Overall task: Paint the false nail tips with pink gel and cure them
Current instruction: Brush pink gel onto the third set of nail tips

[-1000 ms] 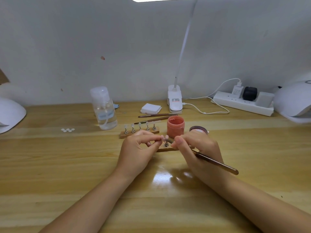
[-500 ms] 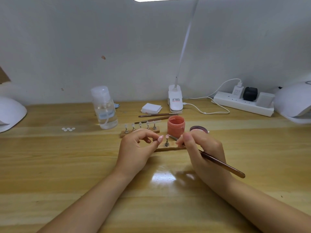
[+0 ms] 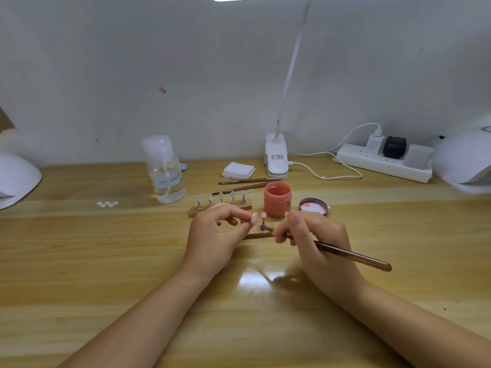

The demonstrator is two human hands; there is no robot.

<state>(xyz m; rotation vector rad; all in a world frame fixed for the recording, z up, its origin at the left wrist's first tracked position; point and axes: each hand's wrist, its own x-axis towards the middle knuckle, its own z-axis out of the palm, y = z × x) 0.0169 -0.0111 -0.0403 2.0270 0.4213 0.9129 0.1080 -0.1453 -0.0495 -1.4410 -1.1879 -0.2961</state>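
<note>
Painting underway mid-frame: right hand (image 3: pixel 316 235) grip holds brush (image 3: pixel 350 254), left hand (image 3: pixel 218 227) pinches pink tip (image 3: pixel 254 218); back-row tips (image 3: pixel 221 197) look unpainted, curing not started.

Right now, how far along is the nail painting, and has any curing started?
Done: the pink gel jar is open, its lid beside it, and one tip on the near holder looks pink. In hand: the right hand holds the brush at that holder; the left hand pinches another pinkish tip. Left: five tips on the far stand look unpainted; nothing sits in either curing lamp.
</note>
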